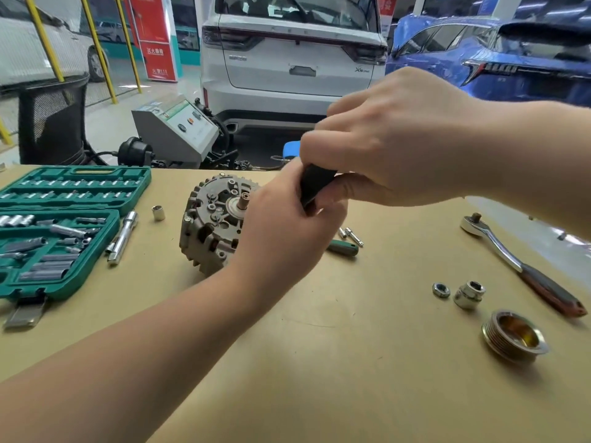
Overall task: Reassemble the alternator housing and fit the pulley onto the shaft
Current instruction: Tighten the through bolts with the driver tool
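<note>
The grey alternator lies on the tan table, its rear face and copper-ringed shaft end turned up toward me. Just right of it and above the table, both hands hold one small black part. My left hand grips its lower end. My right hand curls over its top. Most of that part is hidden by the fingers. The grooved pulley sits at the table's right, with a hex nut and a chrome socket just behind it.
An open green socket case fills the left side, with an extension bar and a loose socket beside it. A ratchet wrench lies at the right. A green-handled tool and small bolts lie behind my left hand. Parked cars stand beyond the table.
</note>
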`<state>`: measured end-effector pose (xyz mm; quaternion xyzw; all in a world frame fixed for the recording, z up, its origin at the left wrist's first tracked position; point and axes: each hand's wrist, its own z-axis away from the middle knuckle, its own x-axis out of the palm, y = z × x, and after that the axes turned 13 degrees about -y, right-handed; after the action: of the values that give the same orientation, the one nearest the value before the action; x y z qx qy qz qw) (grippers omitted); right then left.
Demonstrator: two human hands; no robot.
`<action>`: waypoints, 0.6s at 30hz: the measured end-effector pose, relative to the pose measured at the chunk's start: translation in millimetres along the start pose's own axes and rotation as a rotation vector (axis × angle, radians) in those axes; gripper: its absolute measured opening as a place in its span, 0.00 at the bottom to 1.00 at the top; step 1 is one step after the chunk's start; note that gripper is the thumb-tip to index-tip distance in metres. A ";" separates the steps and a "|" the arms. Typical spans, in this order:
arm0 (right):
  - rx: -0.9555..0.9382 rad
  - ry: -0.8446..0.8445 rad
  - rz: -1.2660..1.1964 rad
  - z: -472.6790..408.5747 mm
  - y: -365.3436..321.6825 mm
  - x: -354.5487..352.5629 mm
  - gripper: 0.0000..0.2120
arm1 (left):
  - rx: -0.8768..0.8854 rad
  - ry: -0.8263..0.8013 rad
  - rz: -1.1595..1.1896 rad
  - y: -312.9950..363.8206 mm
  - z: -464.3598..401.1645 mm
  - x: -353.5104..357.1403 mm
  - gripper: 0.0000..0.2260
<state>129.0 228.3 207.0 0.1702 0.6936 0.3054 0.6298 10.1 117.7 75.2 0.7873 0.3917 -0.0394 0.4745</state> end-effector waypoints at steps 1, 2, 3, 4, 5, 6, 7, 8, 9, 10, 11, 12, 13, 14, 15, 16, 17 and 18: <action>-0.028 0.005 0.022 0.0 1.4 -0.5 0.19 | -0.025 0.031 0.033 2.9 -3.8 5.1 0.10; -0.056 0.009 0.040 0.4 2.8 -0.9 0.18 | -0.043 0.040 0.055 5.3 -7.2 7.8 0.14; -0.078 0.009 0.049 0.6 3.7 -1.5 0.17 | -0.052 0.035 0.060 7.2 -10.2 8.2 0.17; -0.091 0.002 0.050 0.5 3.9 -2.5 0.17 | -0.054 0.020 0.056 8.0 -12.4 7.0 0.18; -0.096 -0.010 0.049 -0.2 3.4 -3.4 0.17 | -0.050 -0.001 0.053 7.7 -14.0 4.6 0.17; -0.093 -0.028 0.051 -1.3 2.5 -4.8 0.18 | -0.042 -0.027 0.059 7.0 -14.9 2.3 0.16; -0.088 -0.048 0.053 -2.5 1.7 -6.7 0.19 | -0.030 -0.053 0.070 6.9 -14.3 -0.2 0.16; -0.082 -0.071 0.050 -3.7 0.4 -9.1 0.21 | -0.013 -0.078 0.080 6.4 -13.1 -2.5 0.17; -0.073 -0.096 0.041 -5.3 -1.6 -11.8 0.23 | 0.001 -0.104 0.090 4.8 -12.2 -4.7 0.17; -0.055 -0.124 0.034 -7.4 -4.2 -14.3 0.24 | 0.003 -0.128 0.104 3.8 -11.7 -8.0 0.17; -0.026 -0.149 0.035 -10.3 -7.1 -16.5 0.24 | -0.011 -0.160 0.136 3.4 -12.2 -12.6 0.17; 0.016 -0.169 0.038 -14.2 -10.1 -18.8 0.25 | -0.031 -0.211 0.197 2.9 -13.4 -18.9 0.18; 0.061 -0.176 0.037 -18.7 -13.0 -21.2 0.25 | -0.045 -0.284 0.280 1.7 -15.3 -25.8 0.17; 0.101 -0.175 0.024 -22.8 -15.7 -23.8 0.27 | -0.054 -0.372 0.367 0.5 -17.5 -32.3 0.16; 0.133 -0.174 0.002 -26.1 -17.7 -26.1 0.28 | -0.063 -0.442 0.439 0.0 -19.3 -37.4 0.14; 0.155 -0.173 -0.029 -28.3 -18.4 -28.2 0.28 | -0.072 -0.477 0.473 -0.6 -20.2 -40.3 0.13; 0.168 -0.165 -0.068 -29.3 -17.9 -29.2 0.28 | -0.077 -0.497 0.481 -1.5 -20.6 -41.6 0.12; 0.181 -0.150 -0.121 -29.1 -17.6 -28.4 0.27 | -0.073 -0.527 0.471 -3.0 -21.4 -43.4 0.10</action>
<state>107.4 191.3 218.2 0.2065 0.6782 0.1893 0.6793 -28.5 109.9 103.5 0.8015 0.0646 -0.1167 0.5830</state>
